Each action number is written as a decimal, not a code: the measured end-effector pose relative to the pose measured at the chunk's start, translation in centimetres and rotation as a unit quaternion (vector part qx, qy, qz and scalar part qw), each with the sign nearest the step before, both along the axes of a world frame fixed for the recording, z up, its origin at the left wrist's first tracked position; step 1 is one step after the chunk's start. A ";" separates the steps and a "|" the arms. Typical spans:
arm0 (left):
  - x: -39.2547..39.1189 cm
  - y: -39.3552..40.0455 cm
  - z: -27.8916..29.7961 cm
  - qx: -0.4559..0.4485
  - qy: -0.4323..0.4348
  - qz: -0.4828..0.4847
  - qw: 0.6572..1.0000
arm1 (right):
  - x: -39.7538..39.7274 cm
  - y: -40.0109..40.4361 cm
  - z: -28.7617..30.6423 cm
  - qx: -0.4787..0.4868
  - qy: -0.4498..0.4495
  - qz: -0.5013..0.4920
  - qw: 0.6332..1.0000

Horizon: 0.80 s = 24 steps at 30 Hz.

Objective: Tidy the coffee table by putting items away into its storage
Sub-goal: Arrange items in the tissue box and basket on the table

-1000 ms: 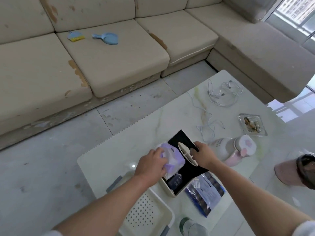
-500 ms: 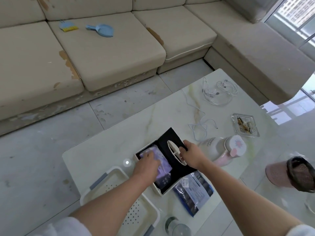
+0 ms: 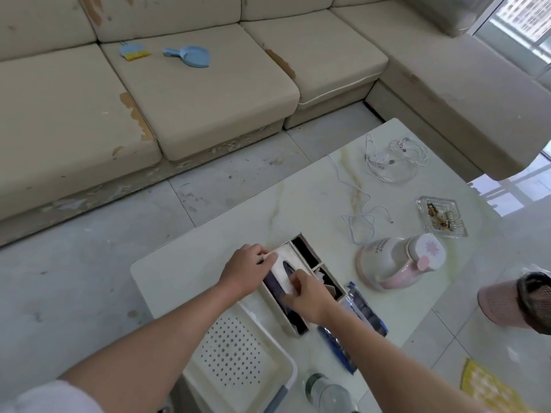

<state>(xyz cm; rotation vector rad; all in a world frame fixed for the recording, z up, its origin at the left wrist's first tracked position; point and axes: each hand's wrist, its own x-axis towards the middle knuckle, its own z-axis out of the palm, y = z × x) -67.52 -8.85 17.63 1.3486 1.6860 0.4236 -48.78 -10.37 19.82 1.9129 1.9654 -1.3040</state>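
Note:
A cream organiser box (image 3: 325, 272) with dark compartments stands near the front of the marble coffee table (image 3: 298, 198). Its white lid with an oval slot (image 3: 283, 271) lies across the long left compartment. My left hand (image 3: 246, 271) grips the lid's far-left end. My right hand (image 3: 305, 292) presses down on the lid's near end, with curled fingers over the slot. The purple tissue pack is hidden under the lid and hands.
On the table lie white cables (image 3: 393, 159), a glass ashtray (image 3: 441, 217), a tipped pink-and-white jug (image 3: 396, 263), a blue plastic bag (image 3: 357, 317), a perforated white basket (image 3: 238, 356) and a bottle (image 3: 325, 391). A beige sofa (image 3: 193, 93) stands beyond, holding a blue brush and dustpan.
The purple tissue pack went down into the box under my left hand. My right hand swung the lid over it, and both hands now hold the lid on the box.

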 end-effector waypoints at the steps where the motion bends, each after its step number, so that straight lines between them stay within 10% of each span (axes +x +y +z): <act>1: 0.0 -0.3 -0.5 0.007 0.035 -0.016 0.999 | 0.1 -0.3 -0.3 -0.006 -0.003 0.020 1.000; 20: 2.1 -0.2 0.3 0.022 0.190 -0.052 0.980 | 3.7 -1.4 -2.1 -0.023 -0.105 0.028 0.994; 24: 6.9 -2.0 2.3 0.064 0.110 -0.051 0.991 | 10.1 -1.1 -0.9 -0.018 -0.132 -0.042 0.990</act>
